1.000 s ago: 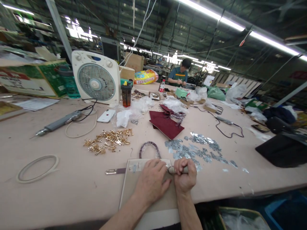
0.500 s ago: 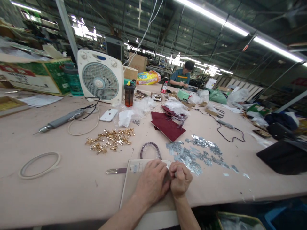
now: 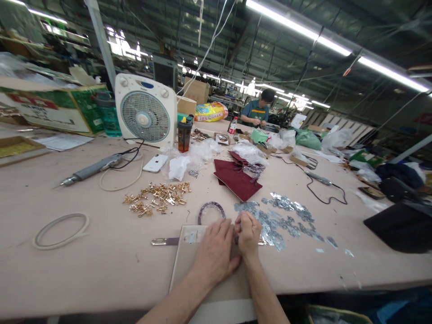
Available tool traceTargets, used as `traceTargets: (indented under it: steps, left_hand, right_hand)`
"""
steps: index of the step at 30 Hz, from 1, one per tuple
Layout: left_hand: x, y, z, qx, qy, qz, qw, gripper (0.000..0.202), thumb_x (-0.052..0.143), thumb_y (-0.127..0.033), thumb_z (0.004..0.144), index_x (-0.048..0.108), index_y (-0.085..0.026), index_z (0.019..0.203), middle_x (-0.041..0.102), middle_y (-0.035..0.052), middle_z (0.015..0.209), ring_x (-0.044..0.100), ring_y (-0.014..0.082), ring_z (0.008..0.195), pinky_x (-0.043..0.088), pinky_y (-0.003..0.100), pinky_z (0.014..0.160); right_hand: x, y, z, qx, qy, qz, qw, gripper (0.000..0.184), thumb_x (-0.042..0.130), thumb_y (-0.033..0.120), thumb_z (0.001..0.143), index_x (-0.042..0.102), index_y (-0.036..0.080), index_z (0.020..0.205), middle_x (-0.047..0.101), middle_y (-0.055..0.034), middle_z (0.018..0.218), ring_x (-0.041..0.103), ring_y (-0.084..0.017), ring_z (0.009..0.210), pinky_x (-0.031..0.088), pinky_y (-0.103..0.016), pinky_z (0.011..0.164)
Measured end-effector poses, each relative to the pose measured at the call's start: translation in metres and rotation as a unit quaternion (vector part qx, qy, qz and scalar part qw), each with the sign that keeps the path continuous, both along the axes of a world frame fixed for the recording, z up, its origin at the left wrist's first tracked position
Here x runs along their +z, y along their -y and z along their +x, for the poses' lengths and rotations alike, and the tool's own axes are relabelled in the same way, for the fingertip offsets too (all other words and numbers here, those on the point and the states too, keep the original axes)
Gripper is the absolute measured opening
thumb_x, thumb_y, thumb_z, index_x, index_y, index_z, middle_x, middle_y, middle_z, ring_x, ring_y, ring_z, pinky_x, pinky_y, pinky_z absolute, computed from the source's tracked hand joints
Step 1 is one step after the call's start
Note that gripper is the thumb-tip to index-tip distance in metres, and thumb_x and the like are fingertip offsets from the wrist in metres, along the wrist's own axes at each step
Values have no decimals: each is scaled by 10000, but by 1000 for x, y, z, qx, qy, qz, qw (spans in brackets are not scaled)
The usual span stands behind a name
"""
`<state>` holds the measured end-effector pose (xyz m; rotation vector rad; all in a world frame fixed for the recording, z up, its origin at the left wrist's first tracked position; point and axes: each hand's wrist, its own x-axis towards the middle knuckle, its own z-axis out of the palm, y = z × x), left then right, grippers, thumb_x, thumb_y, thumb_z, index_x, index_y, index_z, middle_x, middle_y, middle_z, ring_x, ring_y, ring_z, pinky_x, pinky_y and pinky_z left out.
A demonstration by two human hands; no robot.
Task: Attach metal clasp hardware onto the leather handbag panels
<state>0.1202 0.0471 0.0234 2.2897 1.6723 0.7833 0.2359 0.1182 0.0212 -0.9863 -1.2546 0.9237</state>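
A beige panel, the back of a bag piece, lies at the table's near edge with a dark purple loop handle at its far side. From its left side a purple strap with a metal end sticks out. My left hand rests flat on the panel, fingers stretched toward the handle. Close beside it, my right hand is closed in a fist at the panel's upper right; what is in it is hidden. A second metal strap end shows just right of that fist.
Gold metal fittings lie to the left, silver metal plates to the right. Maroon pieces are beyond. An electric screwdriver, tape roll, phone and fan stand or lie left. A co-worker sits across.
My right hand has shifted slightly left and up, and its wrist has turned, uncovering the right metal strap end. My left hand stays flat on the panel. The camera view has shifted a little.
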Motion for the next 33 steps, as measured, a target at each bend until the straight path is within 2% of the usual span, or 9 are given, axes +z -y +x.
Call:
traceTargets:
  steps: [3,5,8,13,16,21,26,33]
  left_hand:
    - [3,-7,-1,5,-24,-15,1000,706,721,-542,827,563,-190,1418,557,140,1526,489,387,1366,318,577,1198]
    - [5,-9,-2,5,-25,-22,999,665,729,-551,819,604,-197,1368,583,133,1501,548,368,1286,371,563,1153]
    - [4,-9,-2,12,-16,-15,1000,675,750,-561,806,605,-206,1362,589,113,1495,563,350,1252,403,548,1123]
    - [0,-8,-1,16,-19,2,1000,744,803,-584,762,579,-223,1374,602,102,1464,561,343,1242,418,546,1107]
    - [0,-7,-1,14,-20,0,1000,738,795,-606,769,582,-228,1367,603,107,1461,555,350,1245,409,556,1107]
    - [2,-8,0,16,-22,2,1000,703,790,-599,781,602,-221,1342,622,116,1434,565,354,1220,410,556,1093]
    - [1,-8,1,19,-27,8,999,675,777,-606,789,616,-225,1322,643,116,1390,566,360,1208,414,560,1073]
    - [0,-9,0,15,-13,9,1000,638,782,-566,787,617,-237,1308,659,114,1334,581,346,1169,429,546,1049]
  right_hand:
    - [0,0,-1,-10,-20,-12,1000,458,583,519,990,543,205,659,426,76,470,360,-90,388,297,-221,388]
    - [-4,5,0,-30,-60,-4,998,446,564,509,1004,547,205,678,417,81,469,349,-87,377,283,-212,375]
    - [-8,15,3,-33,-135,25,990,414,549,468,1020,560,203,701,440,75,491,356,-81,377,290,-199,376]
    - [9,8,7,-42,-225,71,971,362,579,424,999,552,204,714,456,76,519,375,-73,382,318,-190,386]
    - [19,-9,5,-24,-201,19,979,366,611,466,978,549,202,731,466,79,516,365,-66,366,294,-181,362]
    - [14,-27,-1,18,-145,-68,987,399,645,528,949,530,206,743,447,96,505,342,-61,360,285,-176,349]
    - [11,-24,-3,23,-124,-66,990,412,636,537,944,516,212,721,415,102,495,312,-65,360,260,-181,336]
    - [0,-5,3,21,-39,-12,999,469,564,502,1005,499,206,647,421,73,502,357,-76,398,284,-203,383]
